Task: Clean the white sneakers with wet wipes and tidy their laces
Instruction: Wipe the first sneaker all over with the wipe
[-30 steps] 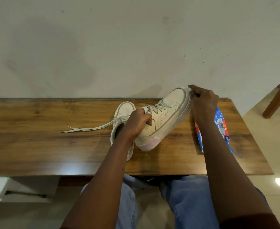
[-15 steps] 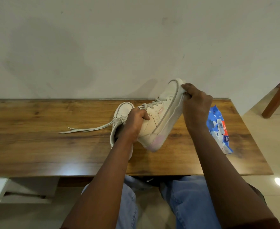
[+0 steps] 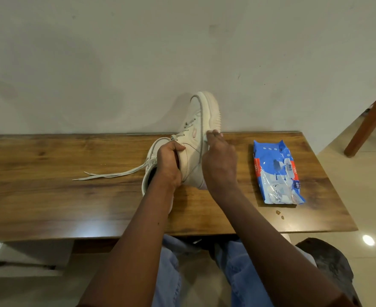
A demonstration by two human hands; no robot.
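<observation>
Wooden table [image 3: 49, 207], pale wall [image 3: 94, 63], chair leg [image 3: 368, 122]

A plain off-white wall [image 3: 94, 63] fills the upper half, faintly smudged and marked. Along it runs a long wooden table [image 3: 38, 196] with a dark, glossy grain (a pale glare sits near its front edge). The floor [image 3: 359, 185] is shiny beige tile, with a round spot of light [image 3: 368, 239] mirrored in it. A slanted brown wooden leg [image 3: 368, 122] stands at the far right.
</observation>
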